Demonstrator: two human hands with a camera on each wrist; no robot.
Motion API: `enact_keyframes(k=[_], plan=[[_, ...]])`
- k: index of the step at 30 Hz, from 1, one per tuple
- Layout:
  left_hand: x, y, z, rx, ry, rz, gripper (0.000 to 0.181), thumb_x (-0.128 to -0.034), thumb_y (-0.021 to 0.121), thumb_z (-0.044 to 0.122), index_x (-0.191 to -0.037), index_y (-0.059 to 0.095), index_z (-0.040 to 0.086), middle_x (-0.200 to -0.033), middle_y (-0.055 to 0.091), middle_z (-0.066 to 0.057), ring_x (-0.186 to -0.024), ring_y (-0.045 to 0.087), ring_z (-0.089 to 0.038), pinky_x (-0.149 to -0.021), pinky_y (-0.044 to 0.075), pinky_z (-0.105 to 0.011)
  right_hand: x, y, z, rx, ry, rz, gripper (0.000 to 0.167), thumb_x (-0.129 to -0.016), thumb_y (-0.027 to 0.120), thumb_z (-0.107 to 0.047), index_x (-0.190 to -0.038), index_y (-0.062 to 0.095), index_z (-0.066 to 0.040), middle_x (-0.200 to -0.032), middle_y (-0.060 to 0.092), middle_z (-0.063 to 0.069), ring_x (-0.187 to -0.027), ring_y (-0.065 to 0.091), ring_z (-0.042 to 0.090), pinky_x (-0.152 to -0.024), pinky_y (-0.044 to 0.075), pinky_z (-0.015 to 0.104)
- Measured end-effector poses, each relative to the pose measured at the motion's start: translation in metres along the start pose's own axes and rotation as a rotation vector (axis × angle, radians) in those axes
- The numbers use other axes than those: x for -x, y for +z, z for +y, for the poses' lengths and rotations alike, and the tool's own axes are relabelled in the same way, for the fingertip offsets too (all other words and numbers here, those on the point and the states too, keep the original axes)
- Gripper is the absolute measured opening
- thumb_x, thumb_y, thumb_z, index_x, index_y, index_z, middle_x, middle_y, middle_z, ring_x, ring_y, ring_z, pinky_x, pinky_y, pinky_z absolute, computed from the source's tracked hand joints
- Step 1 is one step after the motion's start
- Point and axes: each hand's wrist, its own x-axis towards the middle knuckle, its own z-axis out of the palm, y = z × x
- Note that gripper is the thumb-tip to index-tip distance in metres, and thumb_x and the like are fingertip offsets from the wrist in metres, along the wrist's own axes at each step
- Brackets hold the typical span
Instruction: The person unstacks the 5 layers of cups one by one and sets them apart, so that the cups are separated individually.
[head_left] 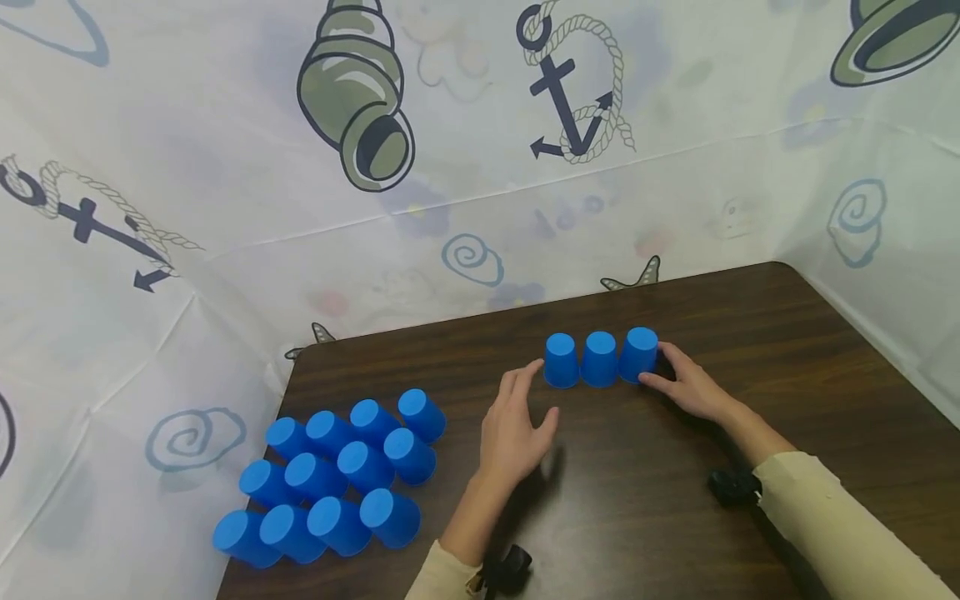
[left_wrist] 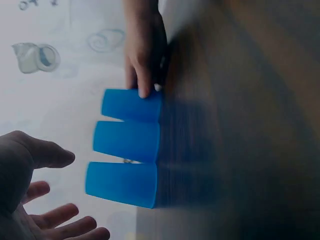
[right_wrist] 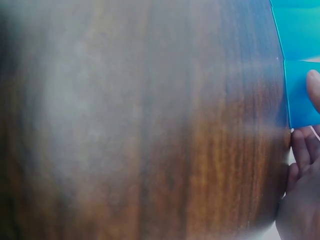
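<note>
Three blue plastic cups stand upside down in a row toward the back of the table. My right hand (head_left: 693,389) holds the rightmost cup (head_left: 638,356), its thumb on the front and its fingers round the right side. The middle cup (head_left: 599,360) stands close beside it. Left of that is the third cup (head_left: 561,362). My left hand (head_left: 512,433) is spread near this cup, fingers and thumb apart and holding nothing. In the left wrist view a gap shows between the left hand (left_wrist: 47,192) and the leftmost cup (left_wrist: 122,184).
More upside-down blue cups (head_left: 364,467) stand in three slanting rows at the table's left side. The dark wooden table (head_left: 622,508) meets a patterned white cloth wall (head_left: 465,208) behind and at both sides. Each wrist wears a small black camera (head_left: 508,570).
</note>
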Motion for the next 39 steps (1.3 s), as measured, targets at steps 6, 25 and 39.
enact_keyframes(k=[6,25,39], plan=[[-0.041,0.031,-0.012,0.013,-0.087,-0.036,0.074,-0.0868,0.074,0.023,-0.151,0.037,0.024,-0.138,0.05,-0.008,-0.106,0.063,-0.024,-0.074,0.056,-0.04,-0.001,0.001,0.001,0.001,0.001,-0.005,0.072,-0.1,0.056,-0.038,-0.148,0.025,0.006,-0.149,0.029,0.034,-0.138,0.024,0.053,-0.106,0.022,0.07],[-0.065,0.062,-0.034,0.071,-0.08,0.012,0.061,-0.089,0.074,0.031,-0.143,0.047,0.024,-0.13,0.058,-0.005,-0.118,0.059,-0.025,-0.092,0.051,-0.049,-0.002,0.003,0.0,-0.015,-0.024,-0.012,0.075,-0.1,0.057,-0.038,-0.151,0.022,0.004,-0.152,0.026,0.033,-0.139,0.021,0.053,-0.106,0.02,0.071],[-0.02,0.016,-0.025,0.056,-0.135,0.068,0.061,-0.0869,0.076,0.03,-0.141,0.05,0.025,-0.123,0.061,-0.003,-0.111,0.062,-0.023,-0.086,0.053,-0.048,0.001,0.002,0.002,-0.006,-0.017,-0.004,0.075,-0.1,0.056,-0.038,-0.152,0.02,0.004,-0.153,0.023,0.033,-0.14,0.019,0.053,-0.107,0.019,0.071]])
